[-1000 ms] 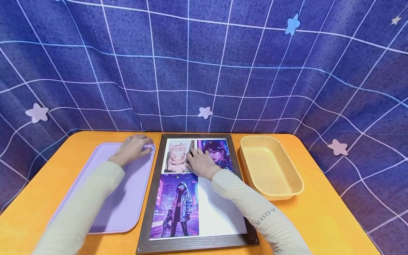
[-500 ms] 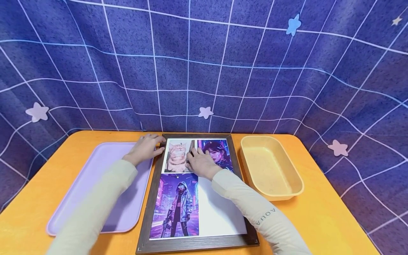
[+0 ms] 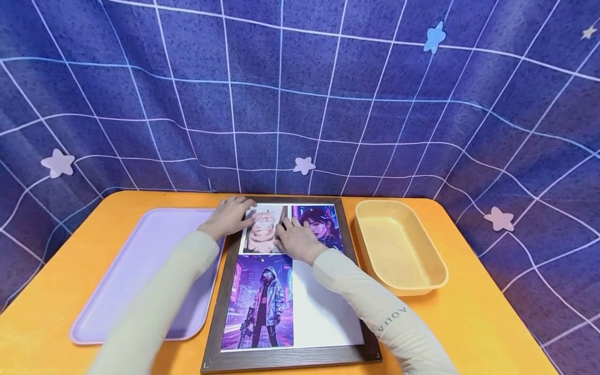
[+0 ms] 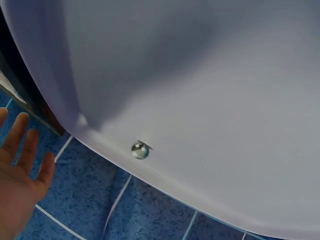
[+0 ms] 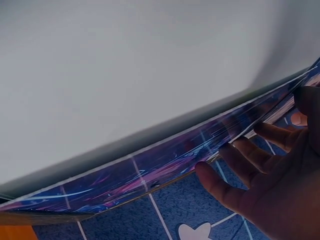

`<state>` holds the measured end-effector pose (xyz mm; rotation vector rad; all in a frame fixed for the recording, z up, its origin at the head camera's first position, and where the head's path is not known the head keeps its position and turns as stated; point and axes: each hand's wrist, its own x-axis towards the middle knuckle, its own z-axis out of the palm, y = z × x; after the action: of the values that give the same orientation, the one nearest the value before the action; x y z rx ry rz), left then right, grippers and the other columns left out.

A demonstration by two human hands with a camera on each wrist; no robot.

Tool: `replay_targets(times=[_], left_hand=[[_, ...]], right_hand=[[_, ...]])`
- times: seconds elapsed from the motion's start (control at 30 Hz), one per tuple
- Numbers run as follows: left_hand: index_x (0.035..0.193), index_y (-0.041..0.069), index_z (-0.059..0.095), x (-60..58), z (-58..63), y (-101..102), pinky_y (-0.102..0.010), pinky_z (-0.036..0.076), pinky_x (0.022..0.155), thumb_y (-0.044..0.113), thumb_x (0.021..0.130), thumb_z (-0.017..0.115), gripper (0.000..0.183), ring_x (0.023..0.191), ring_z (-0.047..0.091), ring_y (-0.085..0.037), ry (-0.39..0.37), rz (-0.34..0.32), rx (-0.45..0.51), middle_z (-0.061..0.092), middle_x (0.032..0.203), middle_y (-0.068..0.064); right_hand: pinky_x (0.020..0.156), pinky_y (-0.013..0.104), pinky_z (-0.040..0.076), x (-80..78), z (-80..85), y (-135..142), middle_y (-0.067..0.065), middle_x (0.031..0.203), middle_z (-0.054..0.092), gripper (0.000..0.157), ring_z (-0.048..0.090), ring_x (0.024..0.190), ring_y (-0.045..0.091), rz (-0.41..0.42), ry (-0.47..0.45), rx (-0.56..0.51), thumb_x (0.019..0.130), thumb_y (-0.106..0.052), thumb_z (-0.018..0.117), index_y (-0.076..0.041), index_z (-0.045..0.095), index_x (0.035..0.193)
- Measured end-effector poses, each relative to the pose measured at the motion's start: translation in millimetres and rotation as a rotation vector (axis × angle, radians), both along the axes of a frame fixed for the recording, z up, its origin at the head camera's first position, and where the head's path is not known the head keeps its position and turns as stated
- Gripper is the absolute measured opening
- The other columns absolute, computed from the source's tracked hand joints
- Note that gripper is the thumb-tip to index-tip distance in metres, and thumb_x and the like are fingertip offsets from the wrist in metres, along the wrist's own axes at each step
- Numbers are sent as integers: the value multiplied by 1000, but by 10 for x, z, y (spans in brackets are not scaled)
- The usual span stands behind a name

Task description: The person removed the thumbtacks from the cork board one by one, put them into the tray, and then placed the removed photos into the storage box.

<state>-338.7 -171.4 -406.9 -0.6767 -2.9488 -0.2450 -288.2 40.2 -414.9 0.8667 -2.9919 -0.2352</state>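
Note:
A dark wooden picture frame (image 3: 290, 356) lies in the middle of the table. Inside it are a cat picture (image 3: 260, 235), a picture of a dark-haired figure (image 3: 328, 229) at upper right and a hooded-figure picture (image 3: 267, 302) at lower left; white backing (image 3: 319, 312) shows at lower right. My right hand (image 3: 300, 241) rests on the pictures where the cat and the portrait meet, fingers spread. My left hand (image 3: 228, 216) reaches over the frame's upper left corner, fingertips at the cat picture's edge. In the left wrist view its fingers are loose and hold nothing.
Left of the frame is a purple tray (image 3: 140, 255); a small shiny round piece (image 4: 140, 150) lies in it near one edge. A yellow bin (image 3: 398, 250) stands to the right. A blue grid-patterned cloth (image 3: 300, 104) hangs behind the orange table (image 3: 469, 312).
My left hand has moved right, from above the purple tray to the frame's upper left corner and the cat picture. The right hand has stayed put on the pictures.

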Motion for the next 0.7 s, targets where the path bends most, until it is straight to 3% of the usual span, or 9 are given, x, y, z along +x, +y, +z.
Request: replay_targets(times=[0.7], left_hand=[[128,12,48,-56,-60,96,-63,25,99,32,86,58,47,121,40,-39,-57,32,-5,50,128,-18]], right_hand=[[90,44,42,-4,1,1,4,129,43,40,41,114,21,-7,-9,11,96,-43,35,-17,45,125]])
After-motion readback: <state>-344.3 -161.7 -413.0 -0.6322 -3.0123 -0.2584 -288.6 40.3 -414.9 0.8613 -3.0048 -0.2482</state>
